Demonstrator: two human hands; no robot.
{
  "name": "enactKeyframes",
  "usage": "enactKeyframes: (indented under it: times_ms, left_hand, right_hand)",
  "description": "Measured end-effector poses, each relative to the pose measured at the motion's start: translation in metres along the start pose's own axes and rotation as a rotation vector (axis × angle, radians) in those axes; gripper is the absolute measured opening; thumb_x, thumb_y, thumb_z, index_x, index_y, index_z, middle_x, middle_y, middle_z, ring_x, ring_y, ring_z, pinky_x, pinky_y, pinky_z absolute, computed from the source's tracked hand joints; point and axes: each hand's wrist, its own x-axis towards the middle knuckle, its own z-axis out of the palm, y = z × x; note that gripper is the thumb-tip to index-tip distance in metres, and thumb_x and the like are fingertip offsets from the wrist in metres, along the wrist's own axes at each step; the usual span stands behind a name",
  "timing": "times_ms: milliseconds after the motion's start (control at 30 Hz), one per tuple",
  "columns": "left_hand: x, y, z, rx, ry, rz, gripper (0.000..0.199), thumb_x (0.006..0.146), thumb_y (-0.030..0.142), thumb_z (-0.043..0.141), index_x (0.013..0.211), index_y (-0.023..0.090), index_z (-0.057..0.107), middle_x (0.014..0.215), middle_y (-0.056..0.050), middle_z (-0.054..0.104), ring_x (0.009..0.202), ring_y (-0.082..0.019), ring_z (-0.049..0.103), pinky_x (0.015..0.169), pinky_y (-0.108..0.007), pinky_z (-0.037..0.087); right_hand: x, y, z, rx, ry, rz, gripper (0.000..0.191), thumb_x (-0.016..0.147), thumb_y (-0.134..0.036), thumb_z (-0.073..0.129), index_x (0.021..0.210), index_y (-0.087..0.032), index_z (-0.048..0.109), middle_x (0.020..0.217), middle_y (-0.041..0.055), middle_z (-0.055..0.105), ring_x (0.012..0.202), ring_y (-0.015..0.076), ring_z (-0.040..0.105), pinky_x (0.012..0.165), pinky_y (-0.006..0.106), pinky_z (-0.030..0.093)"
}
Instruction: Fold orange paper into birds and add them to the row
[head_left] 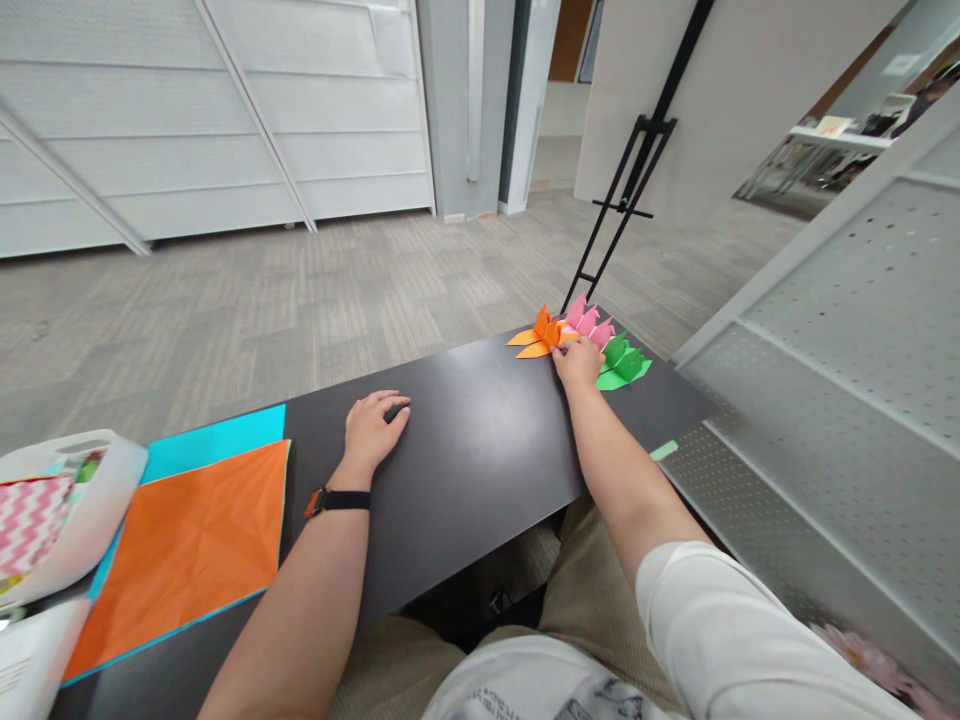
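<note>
My right hand (577,362) reaches to the far right end of the dark table (465,440). Its fingers are closed on the edge of an orange folded-paper flower (547,330) with pointed petals; the fingertips are partly hidden. Close beside that hand stand pink folded-paper flowers (589,322) and green folded-paper flowers (624,362), grouped with the orange one. My left hand (377,428), a black band on its wrist, rests on the tabletop with its fingers loosely apart and holds nothing.
Left of my left arm lie a creased orange sheet (210,530) and a blue sheet (217,440) partly under it. A white bin (112,500) with patterned paper stands at the far left. A black easel-like stand (626,200) and a perforated panel (847,330) border the table's right end.
</note>
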Motion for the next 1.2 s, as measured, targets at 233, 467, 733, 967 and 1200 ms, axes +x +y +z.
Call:
enactKeyframes:
  times_ms: [233, 467, 733, 967, 1200]
  left_hand:
    - [-0.001, 0.002, 0.0, -0.006, 0.003, -0.014, 0.024, 0.097, 0.04, 0.063, 0.113, 0.034, 0.081, 0.137, 0.0, 0.074, 0.132, -0.027, 0.065, 0.127, -0.052, 0.041]
    - [0.0, 0.002, -0.001, -0.007, -0.002, -0.02, 0.024, 0.097, 0.04, 0.063, 0.112, 0.034, 0.081, 0.137, 0.0, 0.074, 0.132, -0.027, 0.065, 0.126, -0.052, 0.041]
    - [0.001, 0.0, 0.0, 0.003, -0.005, -0.009, 0.024, 0.098, 0.042, 0.063, 0.112, 0.033, 0.081, 0.136, 0.0, 0.074, 0.13, -0.027, 0.066, 0.124, -0.051, 0.043]
    - [0.0, 0.0, 0.002, 0.0, 0.001, -0.022, 0.025, 0.098, 0.042, 0.063, 0.113, 0.034, 0.081, 0.137, 0.0, 0.074, 0.13, -0.027, 0.065, 0.124, -0.049, 0.042]
    - [-0.004, 0.008, -0.004, -0.05, -0.025, -0.042, 0.024, 0.099, 0.037, 0.062, 0.114, 0.032, 0.081, 0.141, -0.002, 0.073, 0.136, -0.024, 0.062, 0.128, -0.048, 0.037]
  right_hand:
    - [0.0, -0.003, 0.001, 0.019, 0.011, 0.003, 0.03, 0.095, -0.046, 0.066, 0.112, -0.028, 0.085, 0.129, 0.0117, 0.067, 0.117, 0.033, 0.057, 0.1, 0.051, 0.042]
    - [-0.018, -0.003, -0.013, 0.024, 0.035, -0.02, 0.032, 0.096, -0.041, 0.064, 0.118, -0.023, 0.079, 0.128, 0.0145, 0.066, 0.12, 0.0339, 0.056, 0.099, 0.048, 0.044]
    - [-0.112, -0.03, -0.034, -0.027, -0.127, -0.326, 0.03, 0.103, -0.031, 0.054, 0.122, -0.023, 0.076, 0.125, 0.0153, 0.067, 0.118, 0.0327, 0.056, 0.102, 0.046, 0.043]
    - [-0.164, -0.086, -0.03, -0.002, -0.231, -0.524, 0.044, 0.107, -0.046, 0.054, 0.14, -0.02, 0.068, 0.148, 0.0163, 0.061, 0.139, 0.034, 0.051, 0.122, 0.049, 0.035]
    - [-0.167, -0.125, -0.022, 0.03, -0.452, -0.692, 0.067, 0.106, -0.061, 0.049, 0.164, -0.025, 0.048, 0.177, 0.0128, 0.035, 0.165, 0.0384, 0.024, 0.133, 0.065, 0.009]
